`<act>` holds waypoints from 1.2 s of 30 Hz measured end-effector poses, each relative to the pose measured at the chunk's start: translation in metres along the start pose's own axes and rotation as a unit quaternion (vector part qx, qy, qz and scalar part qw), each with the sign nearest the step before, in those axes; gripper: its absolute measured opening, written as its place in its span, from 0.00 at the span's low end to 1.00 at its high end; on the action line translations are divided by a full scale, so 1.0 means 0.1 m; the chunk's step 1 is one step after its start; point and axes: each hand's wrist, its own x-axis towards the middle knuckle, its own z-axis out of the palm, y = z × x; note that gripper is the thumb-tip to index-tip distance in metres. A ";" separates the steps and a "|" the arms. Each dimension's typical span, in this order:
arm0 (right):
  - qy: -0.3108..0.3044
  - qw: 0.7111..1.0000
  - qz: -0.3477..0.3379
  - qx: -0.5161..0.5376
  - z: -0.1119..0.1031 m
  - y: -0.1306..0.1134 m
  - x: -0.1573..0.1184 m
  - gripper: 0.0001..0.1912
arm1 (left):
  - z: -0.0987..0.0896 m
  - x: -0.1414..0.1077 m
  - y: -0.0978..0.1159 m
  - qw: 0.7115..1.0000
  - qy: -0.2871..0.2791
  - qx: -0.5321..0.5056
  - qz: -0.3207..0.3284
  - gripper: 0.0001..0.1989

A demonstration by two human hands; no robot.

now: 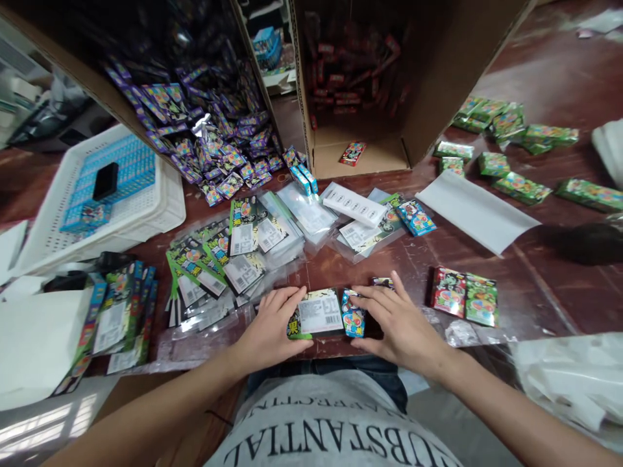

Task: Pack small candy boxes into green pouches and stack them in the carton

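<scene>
At the table's near edge, my left hand (275, 324) grips the left end of a printed card (321, 312) with a white barcode label, fingers on its upper edge and thumb at its lower edge. Across from it, my right hand (396, 321) holds a small blue candy box (353, 314) upright against the card's right end. Part of a dark small box (383, 283) shows behind the right hand's fingers; the palm hides the rest. To the right lie a red candy box (448, 290) and a green candy box (481, 299), side by side.
Clear bags with printed cards (243, 250) spread beyond my hands. Two cardboard cartons, one with purple packets (219, 143), one with red boxes (351, 91), stand behind. A white basket (170, 194) is left; green packs (523, 188) and a white sheet (479, 211) lie right.
</scene>
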 end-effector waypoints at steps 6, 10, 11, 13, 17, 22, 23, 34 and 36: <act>-0.094 0.993 -0.070 0.033 -0.02 0.11 0.16 0.33 | 0.00 0.07 0.04 0.999 -0.025 0.009 0.042 0.49; -0.028 0.998 -0.019 -0.047 -0.15 0.21 0.09 0.51 | -0.05 0.12 0.05 0.998 -0.028 0.033 0.044 0.49; -0.022 0.998 -0.004 -0.061 -0.21 0.26 0.04 0.55 | -0.06 0.13 0.05 0.998 -0.026 0.038 0.039 0.49; -0.028 0.997 0.016 -0.071 -0.32 0.36 -0.06 0.52 | -0.07 0.14 0.05 0.998 -0.024 0.041 0.033 0.48; -0.072 0.997 0.006 0.001 -0.40 0.46 -0.13 0.35 | -0.08 0.17 0.04 0.999 -0.023 0.037 0.030 0.48; -0.112 0.990 -0.053 0.069 -0.28 0.42 0.12 0.35 | -0.05 0.22 0.08 0.998 -0.041 0.014 0.047 0.48; -0.105 0.991 -0.054 0.067 -0.25 0.42 0.17 0.35 | -0.03 0.23 0.09 0.998 -0.035 0.012 0.045 0.48; -0.061 0.996 -0.021 0.065 -0.06 0.17 0.07 0.59 | 0.02 0.38 0.16 0.996 -0.023 0.037 0.071 0.46; -0.052 0.998 -0.007 0.025 -0.19 0.18 0.00 0.67 | 0.01 0.42 0.13 0.995 -0.019 0.052 0.084 0.45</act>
